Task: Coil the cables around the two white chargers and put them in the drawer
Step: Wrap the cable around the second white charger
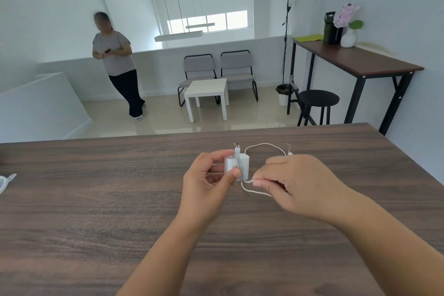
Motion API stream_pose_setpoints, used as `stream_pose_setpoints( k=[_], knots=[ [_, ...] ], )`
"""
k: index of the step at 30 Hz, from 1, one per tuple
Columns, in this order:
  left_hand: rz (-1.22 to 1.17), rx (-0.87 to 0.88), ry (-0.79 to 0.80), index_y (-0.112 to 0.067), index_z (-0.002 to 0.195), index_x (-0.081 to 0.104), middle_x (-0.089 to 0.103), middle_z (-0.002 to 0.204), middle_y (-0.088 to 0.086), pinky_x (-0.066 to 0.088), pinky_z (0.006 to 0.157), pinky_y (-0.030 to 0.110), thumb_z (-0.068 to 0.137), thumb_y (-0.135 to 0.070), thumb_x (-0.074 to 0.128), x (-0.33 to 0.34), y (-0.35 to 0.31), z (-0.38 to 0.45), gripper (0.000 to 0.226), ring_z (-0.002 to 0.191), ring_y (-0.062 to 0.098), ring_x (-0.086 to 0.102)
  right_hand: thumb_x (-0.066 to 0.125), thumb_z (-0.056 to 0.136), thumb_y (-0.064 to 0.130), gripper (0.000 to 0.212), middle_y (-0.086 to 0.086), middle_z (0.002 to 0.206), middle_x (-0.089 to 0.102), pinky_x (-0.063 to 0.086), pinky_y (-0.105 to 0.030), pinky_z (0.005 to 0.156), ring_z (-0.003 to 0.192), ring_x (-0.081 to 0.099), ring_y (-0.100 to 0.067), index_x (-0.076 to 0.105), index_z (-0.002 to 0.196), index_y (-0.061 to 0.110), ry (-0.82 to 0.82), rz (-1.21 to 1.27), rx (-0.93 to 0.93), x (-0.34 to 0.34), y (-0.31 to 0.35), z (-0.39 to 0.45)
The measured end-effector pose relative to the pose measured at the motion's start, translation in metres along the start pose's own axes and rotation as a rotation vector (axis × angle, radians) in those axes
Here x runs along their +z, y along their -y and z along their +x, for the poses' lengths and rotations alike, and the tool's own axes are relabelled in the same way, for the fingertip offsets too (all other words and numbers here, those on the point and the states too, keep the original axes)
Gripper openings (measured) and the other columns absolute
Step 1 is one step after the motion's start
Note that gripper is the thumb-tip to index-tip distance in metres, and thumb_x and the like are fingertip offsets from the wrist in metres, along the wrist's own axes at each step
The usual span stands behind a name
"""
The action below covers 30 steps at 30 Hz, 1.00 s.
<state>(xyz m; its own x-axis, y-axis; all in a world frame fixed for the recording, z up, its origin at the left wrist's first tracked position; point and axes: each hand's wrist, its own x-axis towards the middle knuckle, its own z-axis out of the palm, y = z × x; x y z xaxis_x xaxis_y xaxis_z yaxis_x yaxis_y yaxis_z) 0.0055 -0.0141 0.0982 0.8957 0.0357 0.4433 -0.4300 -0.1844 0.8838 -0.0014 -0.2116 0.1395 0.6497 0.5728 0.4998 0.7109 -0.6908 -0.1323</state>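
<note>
My left hand (206,180) grips a white charger (236,166) between thumb and fingers, a little above the dark wooden table (96,199). Its prongs point down. A thin white cable (262,145) runs across the charger's face, loops away over the table behind my right hand and comes back below the charger. My right hand (295,185) pinches that cable just right of the charger. The cable's frayed end shows past my right knuckles. At the table's left edge lies part of another white item (6,181), cut off by the frame. No drawer is in view.
Beyond the table's far edge the floor drops away. A person (117,65) stands at the back left. A small white table (207,94), two grey chairs, a black stool (318,101) and a tall side table (355,60) with a vase stand further off.
</note>
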Motion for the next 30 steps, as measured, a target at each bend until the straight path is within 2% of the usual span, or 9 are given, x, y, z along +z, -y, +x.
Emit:
stream_pose_setpoints(
  k=[3,5,8,11,13,17,21,26,30],
  knots=[
    [0.009,0.053,0.049,-0.037,0.112,0.067,0.059,0.100,0.009,0.053,0.075,0.017,0.085,-0.010,0.072,-0.003,-0.006,0.003,0.038,0.082,0.003,0.064,0.045,0.092,0.037,0.028,0.020,0.067,0.052,0.035,-0.009,0.057,0.064,0.038,0.002,0.069,0.081,0.028,-0.015,0.064,-0.047,-0.007,-0.003,0.006],
    [-0.077,0.029,0.030,-0.035,0.114,0.068,0.063,0.103,0.012,0.054,0.078,0.023,0.085,-0.014,0.072,-0.005,-0.007,0.005,0.035,0.083,0.010,0.065,0.049,0.093,0.034,0.025,0.019,0.069,0.058,0.035,-0.007,0.061,0.065,0.045,0.000,0.071,0.086,0.025,-0.056,0.159,-0.039,-0.011,-0.004,0.007],
    [-0.333,-0.097,-0.094,-0.027,0.115,0.066,0.070,0.099,0.002,0.055,0.080,0.033,0.083,-0.020,0.072,-0.006,-0.009,0.011,0.033,0.088,0.018,0.066,0.047,0.094,0.035,0.026,0.019,0.070,0.060,0.042,-0.015,0.061,0.067,0.049,0.001,0.071,0.090,0.024,-0.062,0.217,-0.006,-0.010,-0.002,0.002],
    [-0.523,-0.204,-0.184,-0.024,0.112,0.063,0.072,0.083,-0.006,0.055,0.075,0.027,0.087,-0.014,0.063,-0.004,-0.010,0.016,0.027,0.083,0.010,0.068,0.036,0.093,0.042,0.035,0.017,0.068,0.053,0.045,-0.024,0.058,0.067,0.046,0.000,0.068,0.093,0.029,0.074,0.123,0.041,0.003,0.007,-0.005],
    [-0.529,-0.223,-0.210,-0.024,0.111,0.063,0.072,0.081,-0.004,0.055,0.073,0.026,0.085,-0.014,0.064,0.001,-0.010,0.014,0.028,0.080,0.010,0.067,0.032,0.092,0.042,0.038,0.012,0.070,0.058,0.047,-0.028,0.056,0.068,0.051,-0.005,0.067,0.090,0.026,0.130,0.102,0.039,0.009,0.013,-0.007],
    [-0.461,-0.219,-0.234,-0.024,0.109,0.064,0.067,0.094,0.010,0.055,0.075,0.033,0.074,-0.022,0.071,0.012,-0.009,0.007,0.036,0.085,0.018,0.066,0.027,0.091,0.044,0.044,0.007,0.075,0.062,0.048,-0.034,0.062,0.070,0.053,-0.010,0.064,0.084,0.021,0.155,0.116,0.034,0.004,0.019,-0.001],
    [-0.517,-0.266,-0.268,-0.019,0.110,0.062,0.065,0.095,0.017,0.056,0.072,0.029,0.085,-0.010,0.068,0.013,-0.005,0.008,0.028,0.086,0.021,0.066,0.026,0.090,0.044,0.043,0.006,0.077,0.061,0.048,-0.036,0.067,0.073,0.053,-0.010,0.060,0.081,0.020,0.233,0.139,0.015,0.002,0.022,0.004],
    [-0.664,-0.344,-0.295,-0.014,0.114,0.059,0.069,0.081,0.005,0.058,0.068,0.025,0.090,-0.008,0.064,0.004,-0.008,0.009,0.026,0.076,0.017,0.067,0.037,0.093,0.037,0.030,0.005,0.074,0.060,0.050,-0.038,0.071,0.073,0.054,-0.012,0.055,0.078,0.018,0.254,0.130,-0.004,0.000,0.018,0.005],
    [-0.725,-0.384,-0.297,-0.014,0.114,0.059,0.071,0.077,0.001,0.057,0.061,0.022,0.089,-0.009,0.064,0.000,-0.008,0.008,0.025,0.070,0.013,0.068,0.043,0.094,0.029,0.030,0.000,0.062,0.048,0.046,-0.042,0.062,0.062,0.045,-0.016,0.041,0.067,0.014,0.292,0.131,-0.044,0.002,0.026,0.005]
  ],
)
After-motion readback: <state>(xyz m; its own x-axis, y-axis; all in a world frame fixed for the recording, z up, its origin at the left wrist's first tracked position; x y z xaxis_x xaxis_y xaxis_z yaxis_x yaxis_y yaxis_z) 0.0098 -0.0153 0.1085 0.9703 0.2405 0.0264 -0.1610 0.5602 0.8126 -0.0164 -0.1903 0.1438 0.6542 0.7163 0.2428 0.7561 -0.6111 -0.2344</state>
